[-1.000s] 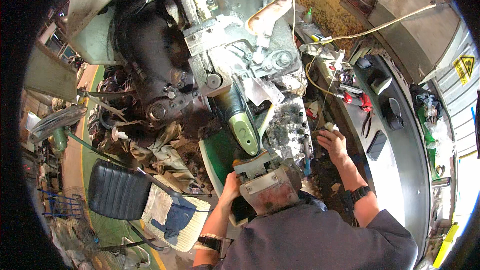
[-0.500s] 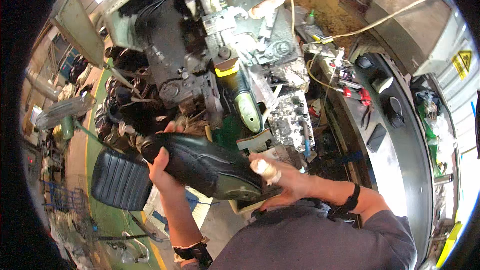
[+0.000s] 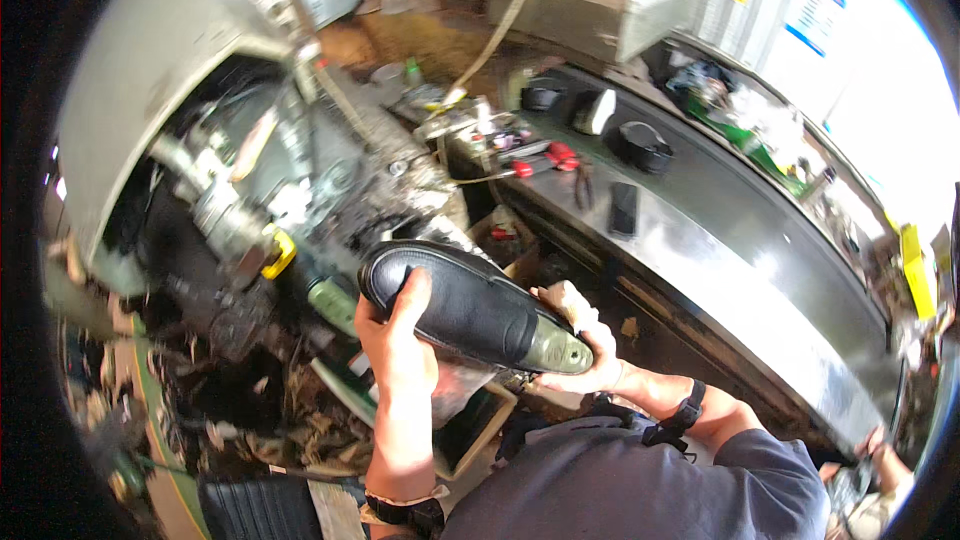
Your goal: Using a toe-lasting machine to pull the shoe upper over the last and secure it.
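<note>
A black leather shoe upper (image 3: pixel 462 302) on a green last (image 3: pixel 556 348) is held between my two hands in front of my body. My left hand (image 3: pixel 400 335) is closed around its rounded end, the thumb lying on the black leather. My right hand (image 3: pixel 600 355) grips the green end of the last from the right; pale wrapping (image 3: pixel 568 304) covers at least one of its fingers. Beyond the shoe, on the left, stands the machine (image 3: pixel 225 190). Another green last (image 3: pixel 332 302) lies by it near a yellow part (image 3: pixel 280 252).
On the right runs a long metal bench (image 3: pixel 700 250) with a phone (image 3: pixel 623 210), red-handled pliers (image 3: pixel 550 159) and black round items. Scraps (image 3: pixel 290 430) lie at lower left, near a black ribbed pad (image 3: pixel 260 510). Another person's arm (image 3: pixel 885 470) shows at lower right.
My view has swung right, toward the bench. Both hands still hold the shoe on its last; it has turned so its smooth upper side and the green end show more.
</note>
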`<state>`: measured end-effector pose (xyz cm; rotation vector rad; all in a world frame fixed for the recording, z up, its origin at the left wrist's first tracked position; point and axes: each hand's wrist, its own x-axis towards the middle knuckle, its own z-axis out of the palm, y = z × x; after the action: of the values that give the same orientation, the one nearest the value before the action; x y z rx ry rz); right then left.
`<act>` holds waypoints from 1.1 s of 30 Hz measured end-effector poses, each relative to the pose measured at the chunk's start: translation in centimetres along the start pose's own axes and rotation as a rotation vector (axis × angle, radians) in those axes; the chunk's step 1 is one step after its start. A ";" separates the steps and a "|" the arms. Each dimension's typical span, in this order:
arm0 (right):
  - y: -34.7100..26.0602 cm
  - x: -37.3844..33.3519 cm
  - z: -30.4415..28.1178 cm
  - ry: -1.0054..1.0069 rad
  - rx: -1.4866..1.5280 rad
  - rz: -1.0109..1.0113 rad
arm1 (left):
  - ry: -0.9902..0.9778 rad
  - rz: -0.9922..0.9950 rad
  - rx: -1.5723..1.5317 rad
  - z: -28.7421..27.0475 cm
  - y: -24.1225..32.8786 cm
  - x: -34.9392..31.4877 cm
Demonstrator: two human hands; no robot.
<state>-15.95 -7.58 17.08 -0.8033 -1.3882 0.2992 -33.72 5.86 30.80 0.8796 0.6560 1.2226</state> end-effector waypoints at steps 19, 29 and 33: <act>-23.8 -42.6 -52.6 1.752 0.130 0.898 | -1.198 -0.453 -0.874 27.7 -11.3 -16.8; -29.6 -54.4 -58.4 2.138 -0.595 0.947 | -0.947 -0.394 -1.090 30.3 -9.9 -20.1; -19.2 -49.8 -59.2 1.806 -0.415 0.681 | -0.926 -0.275 -1.119 29.0 -8.4 -19.3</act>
<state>25.18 -71.72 -6.32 -1.3076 0.5715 -0.2437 -9.96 -19.98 38.19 0.2807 -0.6223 0.6238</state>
